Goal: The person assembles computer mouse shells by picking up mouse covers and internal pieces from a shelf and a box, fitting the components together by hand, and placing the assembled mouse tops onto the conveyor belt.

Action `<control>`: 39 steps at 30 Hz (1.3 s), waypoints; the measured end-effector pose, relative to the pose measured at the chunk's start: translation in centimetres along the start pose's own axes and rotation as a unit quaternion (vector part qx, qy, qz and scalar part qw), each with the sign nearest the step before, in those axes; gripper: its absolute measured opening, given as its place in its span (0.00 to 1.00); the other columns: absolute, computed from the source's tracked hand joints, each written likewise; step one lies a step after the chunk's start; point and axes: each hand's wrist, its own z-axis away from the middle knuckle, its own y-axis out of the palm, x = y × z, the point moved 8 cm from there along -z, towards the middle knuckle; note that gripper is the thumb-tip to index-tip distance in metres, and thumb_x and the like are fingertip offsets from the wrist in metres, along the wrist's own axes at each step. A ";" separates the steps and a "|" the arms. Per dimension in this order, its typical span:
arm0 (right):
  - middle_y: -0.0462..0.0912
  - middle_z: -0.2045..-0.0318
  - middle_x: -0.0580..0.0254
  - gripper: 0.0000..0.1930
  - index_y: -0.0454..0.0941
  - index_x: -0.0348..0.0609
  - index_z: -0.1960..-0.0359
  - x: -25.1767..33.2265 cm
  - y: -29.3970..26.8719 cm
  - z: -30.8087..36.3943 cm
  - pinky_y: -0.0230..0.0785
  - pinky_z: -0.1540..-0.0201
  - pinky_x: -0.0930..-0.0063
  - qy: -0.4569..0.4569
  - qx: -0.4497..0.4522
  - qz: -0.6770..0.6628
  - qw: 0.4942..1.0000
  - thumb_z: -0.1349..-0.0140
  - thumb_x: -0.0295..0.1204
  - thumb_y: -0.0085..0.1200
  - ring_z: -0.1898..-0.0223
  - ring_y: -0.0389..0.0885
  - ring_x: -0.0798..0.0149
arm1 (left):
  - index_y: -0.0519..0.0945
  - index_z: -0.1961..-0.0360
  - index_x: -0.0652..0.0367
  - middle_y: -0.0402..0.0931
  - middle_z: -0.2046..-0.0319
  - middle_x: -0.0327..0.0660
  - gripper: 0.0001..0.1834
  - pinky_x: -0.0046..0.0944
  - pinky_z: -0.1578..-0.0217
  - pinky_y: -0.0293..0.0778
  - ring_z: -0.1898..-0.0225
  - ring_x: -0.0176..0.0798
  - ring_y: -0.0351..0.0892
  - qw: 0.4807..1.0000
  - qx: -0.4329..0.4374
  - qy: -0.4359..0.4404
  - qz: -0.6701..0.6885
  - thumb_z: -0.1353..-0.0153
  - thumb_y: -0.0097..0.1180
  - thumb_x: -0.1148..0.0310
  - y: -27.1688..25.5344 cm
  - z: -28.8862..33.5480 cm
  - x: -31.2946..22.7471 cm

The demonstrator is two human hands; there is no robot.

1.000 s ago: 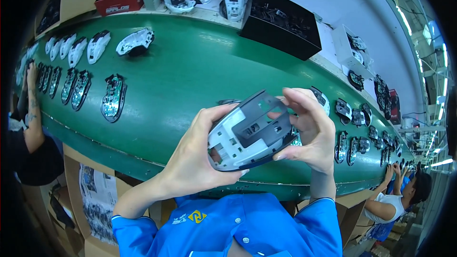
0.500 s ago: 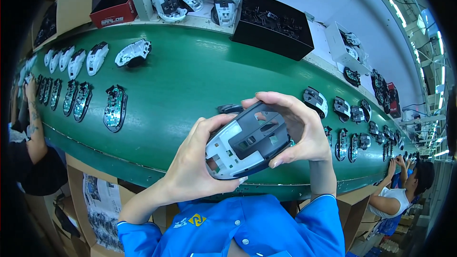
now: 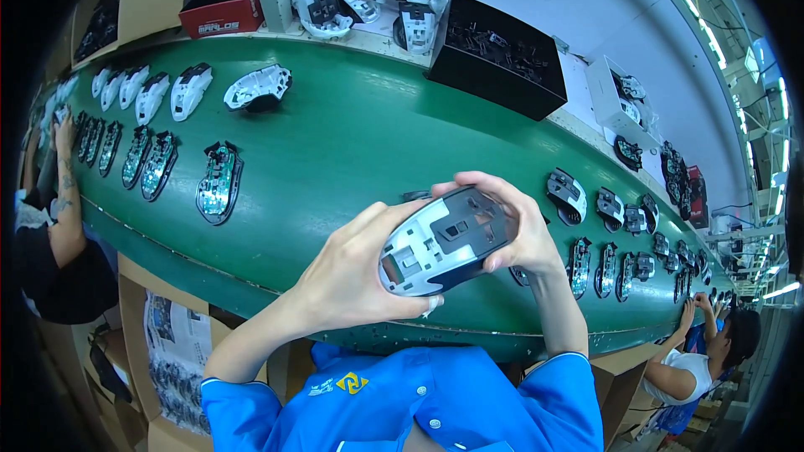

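**Mouse shell gripped over green belt**

Held up in both hands above green conveyor belt (image 3: pixel 352 142): computer mouse shell (image 3: pixel 444 241), smooth moulded plastic, grey-white w/ black centre, rounded oval. Left hand (image 3: pixel 356 272) cupped under near end, fingers curled shut round it; right hand (image 3: pixel 511 226) wrapped over far end. Circuit boards (image 3: pixel 219 182) lined up at left, white mouse tops (image 3: pixel 258 88) beyond. Bare belt between, room to move.
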 end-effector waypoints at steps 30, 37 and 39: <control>0.82 0.77 0.61 0.17 0.84 0.45 0.70 0.6 -24.0 -23.8 0.79 0.76 0.72 0.199 -0.152 0.597 0.762 0.54 0.45 0.66 0.78 0.80 0.67 | 0.63 0.41 0.58 0.68 0.48 0.48 0.45 0.43 0.67 0.75 0.50 0.46 0.71 0.600 -0.055 -0.210 0.770 0.51 0.56 0.36 -2.5 -0.9 11.1; 0.78 0.52 0.49 0.27 0.67 0.31 0.46 4.4 -25.8 -19.7 0.82 0.73 0.77 0.186 -0.187 0.198 0.944 0.39 0.40 0.56 0.56 0.81 0.60 | 0.63 0.42 0.62 0.68 0.50 0.44 0.45 0.40 0.71 0.74 0.53 0.42 0.70 0.632 -0.072 -0.159 0.755 0.50 0.56 0.37 -3.8 -2.5 11.5; 0.78 0.53 0.47 0.30 0.65 0.29 0.45 3.7 -25.5 -19.7 0.82 0.72 0.74 0.182 -0.178 0.149 0.955 0.40 0.42 0.57 0.56 0.82 0.60 | 0.63 0.42 0.60 0.67 0.52 0.41 0.44 0.38 0.72 0.69 0.55 0.41 0.67 0.641 -0.040 -0.174 0.746 0.49 0.54 0.36 -3.1 -3.1 11.1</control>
